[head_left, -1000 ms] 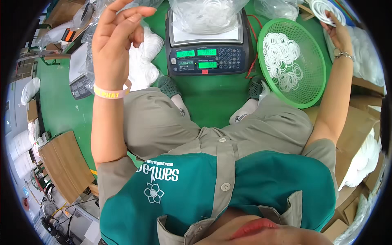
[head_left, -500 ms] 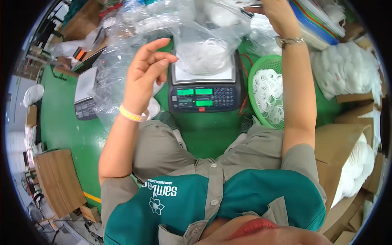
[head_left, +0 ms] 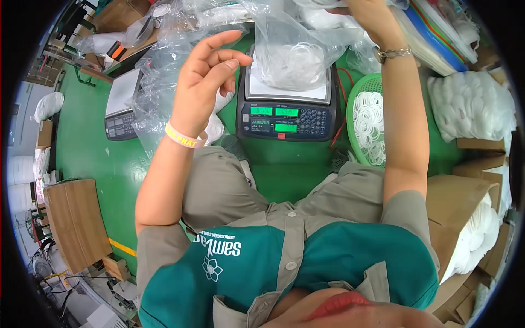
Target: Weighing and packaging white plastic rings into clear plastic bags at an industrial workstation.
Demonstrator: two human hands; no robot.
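My left hand (head_left: 210, 76) hangs in the air left of the digital scale (head_left: 284, 119). It holds nothing; its index finger is stretched out and the others are loosely bent. On the scale's pan rests a clear plastic bag (head_left: 292, 65) with white rings inside, its upper part spreading back. Far right, my right hand (head_left: 377, 24) reaches to the upper edge of the view, beside white bagged goods (head_left: 328, 19). Its fingers are mostly cut off there, so any grip is hidden. Under that forearm stands a green basket (head_left: 354, 134) of white rings (head_left: 368, 117), partly covered by the arm.
A second scale (head_left: 121, 104) stands on the green floor at left, beside loose clear plastic sheeting (head_left: 158, 82). Bagged white goods (head_left: 471, 104) and open cardboard boxes (head_left: 454, 191) line the right side. A brown carton (head_left: 76, 224) is at lower left.
The view has shifted, so the scale and basket appear slightly higher and farther right. My left hand keeps its loose pose near the scale. My right hand sits closer to the upper edge.
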